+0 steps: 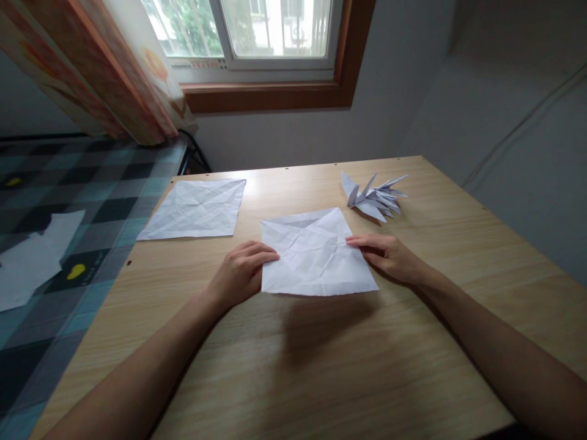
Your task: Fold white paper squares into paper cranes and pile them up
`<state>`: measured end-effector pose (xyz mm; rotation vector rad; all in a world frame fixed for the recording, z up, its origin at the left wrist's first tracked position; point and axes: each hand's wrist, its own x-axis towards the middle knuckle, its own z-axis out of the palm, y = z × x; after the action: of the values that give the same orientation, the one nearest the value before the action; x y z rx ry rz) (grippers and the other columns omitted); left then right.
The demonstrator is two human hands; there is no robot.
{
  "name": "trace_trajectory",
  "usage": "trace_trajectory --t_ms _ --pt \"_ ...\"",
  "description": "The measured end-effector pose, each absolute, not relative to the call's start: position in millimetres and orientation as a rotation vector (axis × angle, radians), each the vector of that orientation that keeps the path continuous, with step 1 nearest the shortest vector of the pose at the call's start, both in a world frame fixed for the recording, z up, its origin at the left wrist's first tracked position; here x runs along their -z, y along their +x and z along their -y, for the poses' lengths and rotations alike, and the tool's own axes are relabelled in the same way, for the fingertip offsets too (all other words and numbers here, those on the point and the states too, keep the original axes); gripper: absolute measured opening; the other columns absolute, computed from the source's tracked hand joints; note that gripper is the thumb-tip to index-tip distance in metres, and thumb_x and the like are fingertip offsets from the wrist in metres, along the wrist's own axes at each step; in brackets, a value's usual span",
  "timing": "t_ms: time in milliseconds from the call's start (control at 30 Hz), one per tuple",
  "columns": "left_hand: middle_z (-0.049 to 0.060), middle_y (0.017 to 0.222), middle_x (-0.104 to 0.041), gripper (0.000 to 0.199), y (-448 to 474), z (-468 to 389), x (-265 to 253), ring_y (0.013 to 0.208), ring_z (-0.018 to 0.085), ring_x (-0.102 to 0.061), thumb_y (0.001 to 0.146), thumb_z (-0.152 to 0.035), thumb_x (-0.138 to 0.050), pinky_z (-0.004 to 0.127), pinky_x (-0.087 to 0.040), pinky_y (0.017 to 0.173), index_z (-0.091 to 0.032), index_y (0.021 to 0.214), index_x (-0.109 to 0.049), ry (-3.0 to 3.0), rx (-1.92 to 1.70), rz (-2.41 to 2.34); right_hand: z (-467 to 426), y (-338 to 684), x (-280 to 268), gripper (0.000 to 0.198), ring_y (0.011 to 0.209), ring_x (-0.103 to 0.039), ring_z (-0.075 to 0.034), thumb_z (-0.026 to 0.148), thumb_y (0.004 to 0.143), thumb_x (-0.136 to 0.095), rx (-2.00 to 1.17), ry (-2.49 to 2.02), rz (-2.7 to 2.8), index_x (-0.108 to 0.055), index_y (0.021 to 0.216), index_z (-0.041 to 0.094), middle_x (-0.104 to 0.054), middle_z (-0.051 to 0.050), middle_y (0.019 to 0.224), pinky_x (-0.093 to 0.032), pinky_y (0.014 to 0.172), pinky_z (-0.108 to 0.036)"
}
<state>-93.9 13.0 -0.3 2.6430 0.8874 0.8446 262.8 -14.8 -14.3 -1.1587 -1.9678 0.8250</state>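
Note:
A creased white square of paper [316,253] lies on the wooden table [293,366] in front of me, its far edge partly lifted. My left hand [241,272] rests at the sheet's left edge, fingertips curled onto it. My right hand [389,256] touches the right edge, fingers pointing left onto the paper. Neither hand lifts the sheet off the table.
A second creased white sheet [195,209] lies flat at the table's far left. A folded paper figure with pointed flaps [376,198] sits at the far right. A bed with a checked cover [55,201] and loose paper [32,256] stands left of the table, under a window [257,36].

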Motion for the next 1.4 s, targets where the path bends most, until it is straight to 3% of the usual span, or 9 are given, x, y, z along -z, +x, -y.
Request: trace_trajectory --t_ms 233,467,767,933,1033,1133,1200,1300,1400 --pt "0.007 0.097 -0.075 0.027 -97 -10 -5 0.089 0.023 -0.07 0.073 -0.015 -0.059 0.035 -0.057 0.08 -0.02 0.095 -0.074 2.547 -0.822 -1.026 15 261 19 0.027 0.109 -0.069 -0.026 0.029 0.084 -0.068 -0.791 -1.222 1.919 -0.075 0.11 0.024 -0.074 -0.007 0.115 -0.054 0.099 -0.046" --pt "0.006 0.09 -0.076 0.023 -93 -12 0 0.085 0.019 -0.07 0.083 -0.011 -0.051 0.033 -0.056 0.079 -0.02 0.085 -0.072 2.58 -0.884 -0.988 16 256 19 0.017 0.093 -0.07 -0.026 0.03 0.086 -0.063 -0.542 -1.191 1.951 -0.079 0.092 0.027 -0.077 -0.007 0.096 -0.055 0.086 -0.044" --pt "0.006 0.088 -0.075 0.016 -94 -13 0 0.087 0.021 -0.068 0.083 -0.016 -0.055 0.035 -0.055 0.082 -0.02 0.08 -0.07 2.663 -0.823 -0.959 16 259 11 0.018 0.089 -0.068 -0.026 0.03 0.089 -0.06 -0.454 -1.201 2.019 -0.077 0.086 0.025 -0.078 -0.007 0.091 -0.051 0.086 -0.044" --pt "0.006 0.08 -0.072 0.013 -93 -10 1 0.078 0.02 -0.068 0.085 -0.023 -0.058 0.031 -0.055 0.073 -0.018 0.079 -0.069 2.507 -0.906 -1.093 20 253 11 0.021 0.07 -0.064 -0.021 0.035 0.087 -0.061 -0.562 -1.388 1.865 -0.069 0.075 0.019 -0.07 -0.005 0.074 -0.05 0.067 -0.033" --pt "0.005 0.081 -0.071 0.017 -94 -8 6 0.071 0.017 -0.067 0.085 -0.029 -0.062 0.026 -0.056 0.064 -0.016 0.092 -0.069 2.316 -0.985 -1.177 22 250 16 0.022 0.058 -0.058 -0.015 0.037 0.087 -0.061 -0.677 -1.432 1.751 -0.066 0.095 0.017 -0.063 0.0 0.068 -0.047 0.058 -0.028" --pt "0.0 0.074 -0.067 0.039 -94 -9 8 0.061 0.013 -0.064 0.086 -0.032 -0.061 0.022 -0.054 0.054 -0.017 0.122 -0.059 2.127 -1.036 -1.253 21 246 21 0.047 0.056 -0.056 -0.014 0.036 0.085 -0.063 -0.686 -1.463 1.664 -0.057 0.127 0.016 -0.062 0.002 0.069 -0.046 0.058 -0.027" --pt "-0.002 0.072 -0.064 0.052 -93 -9 8 0.058 0.012 -0.062 0.087 -0.032 -0.06 0.022 -0.054 0.053 -0.018 0.136 -0.048 2.106 -1.049 -1.319 20 245 22 0.057 0.058 -0.058 -0.014 0.034 0.083 -0.065 -0.622 -1.511 1.629 -0.051 0.136 0.017 -0.063 0.002 0.07 -0.048 0.06 -0.028" --pt "0.002 0.083 -0.067 0.049 -91 -11 5 0.071 0.016 -0.064 0.087 -0.03 -0.06 0.031 -0.058 0.067 -0.019 0.133 -0.051 2.299 -1.08 -1.42 20 243 22 0.06 0.063 -0.06 -0.017 0.032 0.08 -0.067 -0.472 -1.556 1.604 -0.051 0.136 0.018 -0.064 0.001 0.075 -0.05 0.064 -0.031" --pt "0.011 0.109 -0.067 0.042 -90 -11 2 0.102 0.025 -0.062 0.088 -0.031 -0.059 0.044 -0.054 0.091 -0.019 0.129 -0.055 2.605 -1.059 -1.375 20 241 20 0.054 0.073 -0.062 -0.021 0.034 0.081 -0.066 -0.328 -1.562 1.625 -0.055 0.131 0.016 -0.065 -0.004 0.084 -0.053 0.071 -0.037"
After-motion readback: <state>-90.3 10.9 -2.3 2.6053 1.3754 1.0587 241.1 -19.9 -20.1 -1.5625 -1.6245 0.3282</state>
